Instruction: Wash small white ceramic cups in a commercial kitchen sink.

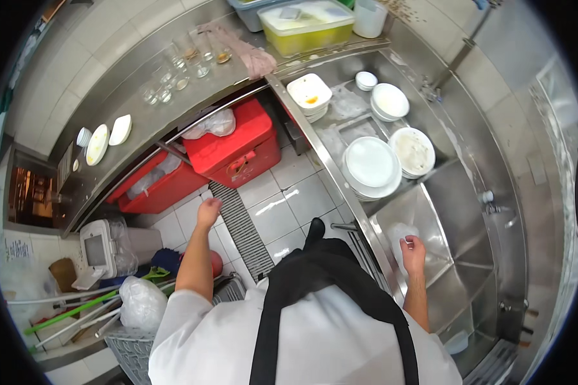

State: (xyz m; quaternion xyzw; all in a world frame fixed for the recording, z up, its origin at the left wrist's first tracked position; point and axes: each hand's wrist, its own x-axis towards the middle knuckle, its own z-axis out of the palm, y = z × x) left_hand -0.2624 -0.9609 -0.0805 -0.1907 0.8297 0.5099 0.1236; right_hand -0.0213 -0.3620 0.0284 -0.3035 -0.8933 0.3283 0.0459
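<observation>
My left hand [209,212] hangs above the tiled floor near a drain grating [241,221], its fingers curled; nothing shows in it. Over the near rim of a steel sink basin [436,219], my right hand [413,252] has its fingers bent and slightly apart, with nothing seen between them. Something whitish and translucent [403,233] lies in the basin just beyond that hand. Further along the counter stand a stack of round white plates [372,163], a stack with food residue [413,151], white bowls [390,102] and square white dishes [309,91] with an orange smear.
A steel shelf [139,144] holds drinking glasses [173,72], soiled oval dishes [98,144] and a pinkish cloth [245,50]. Beneath it stand red bins [241,144]. A tub of yellow liquid [308,29] sits in the corner. Mop handles [72,308] and a white bag [142,303] crowd the left.
</observation>
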